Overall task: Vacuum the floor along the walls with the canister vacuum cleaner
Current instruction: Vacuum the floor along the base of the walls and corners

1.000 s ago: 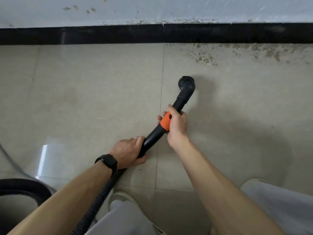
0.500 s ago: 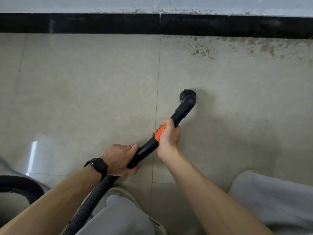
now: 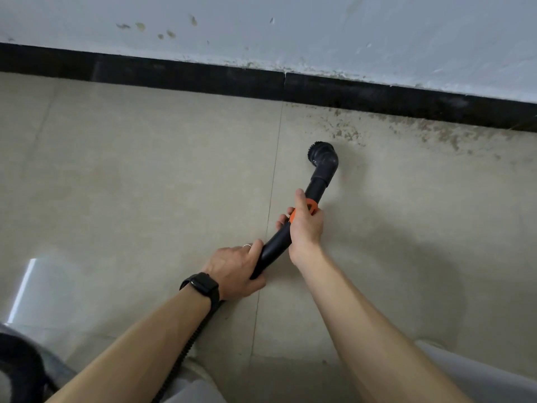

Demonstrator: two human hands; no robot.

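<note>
A black vacuum wand with an orange collar ends in a round brush nozzle pressed to the beige tiled floor. My right hand grips the wand at the orange collar. My left hand, with a black watch on the wrist, holds the wand's lower end where the ribbed hose joins. The nozzle sits a short way from the black skirting board, just below a patch of brown dirt specks.
A white scuffed wall rises above the skirting. More dirt lies along the skirting to the right. Part of the black hose or canister shows at the bottom left. My grey-trousered knees are at the bottom edge.
The nozzle has moved away from me toward the skirting and the dirt patch. The view has tilted up, showing more wall. Both hands keep their grip.
</note>
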